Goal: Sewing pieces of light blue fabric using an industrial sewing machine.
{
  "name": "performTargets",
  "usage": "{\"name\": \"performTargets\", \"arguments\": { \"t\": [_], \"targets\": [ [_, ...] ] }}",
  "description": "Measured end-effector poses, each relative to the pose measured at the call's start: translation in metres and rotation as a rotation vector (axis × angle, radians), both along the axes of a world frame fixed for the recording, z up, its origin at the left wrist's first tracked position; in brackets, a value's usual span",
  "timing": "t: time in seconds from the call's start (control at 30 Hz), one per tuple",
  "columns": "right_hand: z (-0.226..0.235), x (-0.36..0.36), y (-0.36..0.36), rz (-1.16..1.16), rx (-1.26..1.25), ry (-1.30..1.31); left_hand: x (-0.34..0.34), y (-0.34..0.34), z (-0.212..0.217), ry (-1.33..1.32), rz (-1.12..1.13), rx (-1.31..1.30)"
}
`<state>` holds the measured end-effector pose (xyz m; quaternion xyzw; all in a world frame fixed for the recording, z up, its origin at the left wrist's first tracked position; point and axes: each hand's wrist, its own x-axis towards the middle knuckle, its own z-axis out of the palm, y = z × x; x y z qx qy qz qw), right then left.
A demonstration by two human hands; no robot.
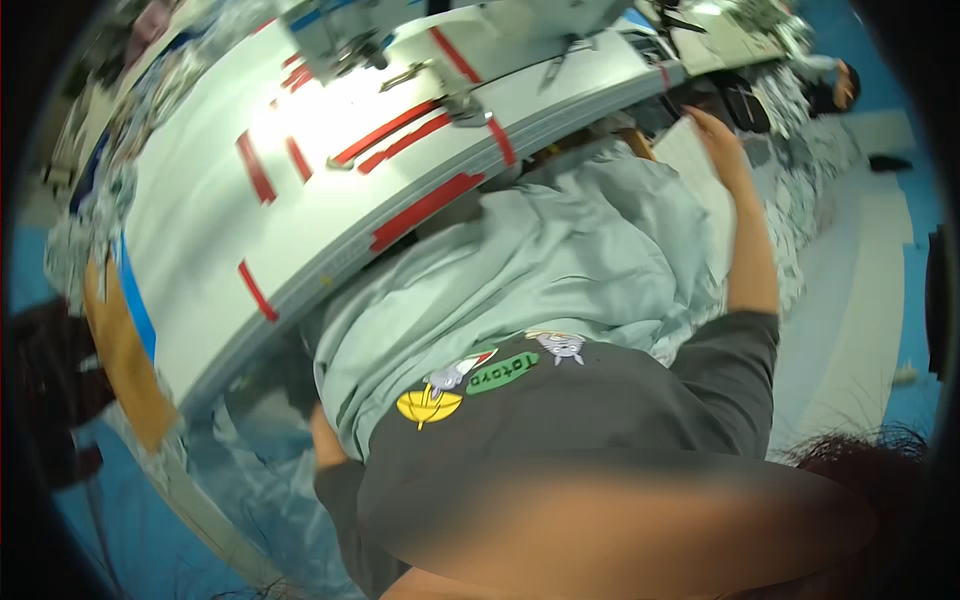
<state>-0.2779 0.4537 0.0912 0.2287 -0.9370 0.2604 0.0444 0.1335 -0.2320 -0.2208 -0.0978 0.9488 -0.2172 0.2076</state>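
A large piece of pale green fabric lies bunched across my lap, against the front edge of a white sewing table. My right arm reaches forward past the fabric. My right hand is by a pale, flat piece beside the table's right end; blur hides whether its fingers grip anything. At the left, my bare left forearm goes down beside the fabric, and the hand itself is hidden behind the cloth. A sewing machine stands over the far side of the table.
The white tabletop carries strips of red tape and a metal plate. Heaped pale cloth lies at the right. More piled fabric sits at the far left. Another person shows at the upper right.
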Motion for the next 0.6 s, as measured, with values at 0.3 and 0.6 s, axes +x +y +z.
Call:
{"name": "performTargets", "arguments": {
  "t": [0.3,0.6],
  "targets": [
    [-0.052,-0.133,-0.138,0.375,0.678,0.616,0.079,0.058,-0.011,-0.138,0.375,0.368],
    [-0.083,-0.117,-0.159,0.311,0.131,0.282,0.391,0.271,-0.012,-0.197,1.468,0.617]
  ]
}}
